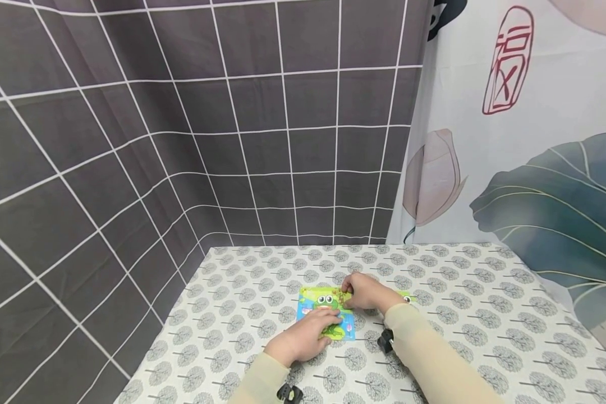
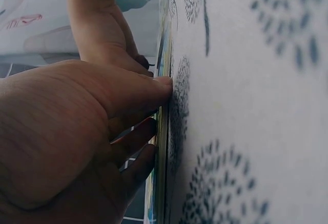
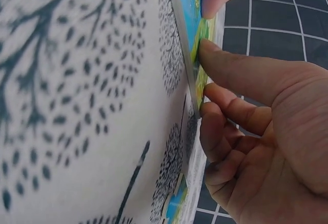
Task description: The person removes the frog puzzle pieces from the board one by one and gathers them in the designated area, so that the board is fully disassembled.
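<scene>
A flat frog jigsaw puzzle (image 1: 307,293) in green, yellow and blue lies on the table. My left hand (image 1: 305,335) rests on its lower left part, fingers extended over the picture and thumb at the near edge; the left wrist view shows this thumb (image 2: 163,83) by the cloth. At the upper right corner my right hand (image 1: 366,290) has its fingers curled. Its thumb and index finger pinch a yellow-green puzzle piece (image 3: 201,89) at that corner, its outline mostly covered. Both hands hide parts of the puzzle.
Beyond the right wrist lies another green piece with a printed eye (image 1: 407,296), partly behind the forearm. The table (image 1: 242,314) wears a cloth with tree prints. A dark grid curtain (image 1: 313,157) and a floral curtain (image 1: 449,185) stand behind it.
</scene>
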`<state>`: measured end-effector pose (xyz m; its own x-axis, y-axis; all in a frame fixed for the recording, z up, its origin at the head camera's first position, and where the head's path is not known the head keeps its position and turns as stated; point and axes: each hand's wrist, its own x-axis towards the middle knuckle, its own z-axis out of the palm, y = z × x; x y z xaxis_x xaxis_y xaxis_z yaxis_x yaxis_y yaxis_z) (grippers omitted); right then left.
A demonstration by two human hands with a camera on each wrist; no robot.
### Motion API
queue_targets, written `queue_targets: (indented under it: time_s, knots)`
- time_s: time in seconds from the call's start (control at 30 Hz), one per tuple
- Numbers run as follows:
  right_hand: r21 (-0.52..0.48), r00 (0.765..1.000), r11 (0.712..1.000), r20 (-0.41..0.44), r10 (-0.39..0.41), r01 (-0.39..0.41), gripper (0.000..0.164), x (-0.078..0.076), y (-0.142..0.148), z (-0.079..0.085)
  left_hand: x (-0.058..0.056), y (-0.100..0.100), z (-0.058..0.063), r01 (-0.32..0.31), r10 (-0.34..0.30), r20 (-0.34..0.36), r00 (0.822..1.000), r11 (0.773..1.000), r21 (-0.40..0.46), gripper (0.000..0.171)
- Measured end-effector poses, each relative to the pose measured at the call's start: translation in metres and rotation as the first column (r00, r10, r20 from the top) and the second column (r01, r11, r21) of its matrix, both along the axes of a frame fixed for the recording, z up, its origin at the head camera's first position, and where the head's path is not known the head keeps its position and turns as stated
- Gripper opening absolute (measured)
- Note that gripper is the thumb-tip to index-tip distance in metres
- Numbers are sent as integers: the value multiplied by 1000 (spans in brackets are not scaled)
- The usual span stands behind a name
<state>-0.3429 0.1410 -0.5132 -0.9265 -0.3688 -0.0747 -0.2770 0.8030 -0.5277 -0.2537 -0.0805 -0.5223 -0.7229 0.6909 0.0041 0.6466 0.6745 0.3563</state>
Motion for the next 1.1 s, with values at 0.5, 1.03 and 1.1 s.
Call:
queue_targets:
  time_s: [0.5,1.03,1.1]
  knots:
    - [-77,999,997,27,-18,20,35,-3,-1,-4,0,1,0,-3,3,6,1000,1000,-4,52]
    - [-150,999,988,0,-47,47,38,-4,-1,-7,-1,0,-1,-7,7,25,1000,1000,10,51]
    - [-148,999,988,-7,-46,45,38,-3,-1,-9,-1,-1,-2,-5,5,25,1000,1000,12,51]
